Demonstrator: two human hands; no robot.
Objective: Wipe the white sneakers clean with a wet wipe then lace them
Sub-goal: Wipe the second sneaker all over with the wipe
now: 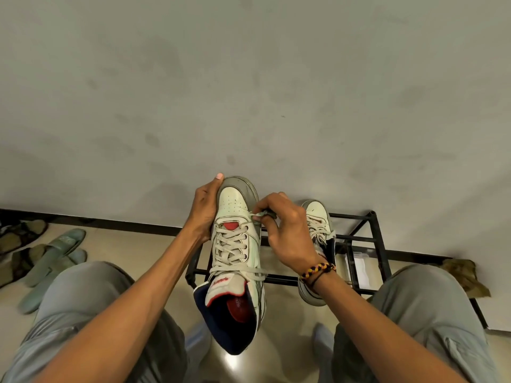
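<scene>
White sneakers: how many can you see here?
2. One white sneaker is held up between the left hand and right hand. The second sneaker sits on the black rack, partly hidden behind the right wrist.

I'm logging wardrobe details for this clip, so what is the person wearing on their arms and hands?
Both forearms are bare, with no sleeves in view and no gloves. The right wrist carries a braided bracelet in yellow, dark and reddish strands, with a thin dark cord beside it. The left hand and its wrist show no jewellery or watch.
</scene>
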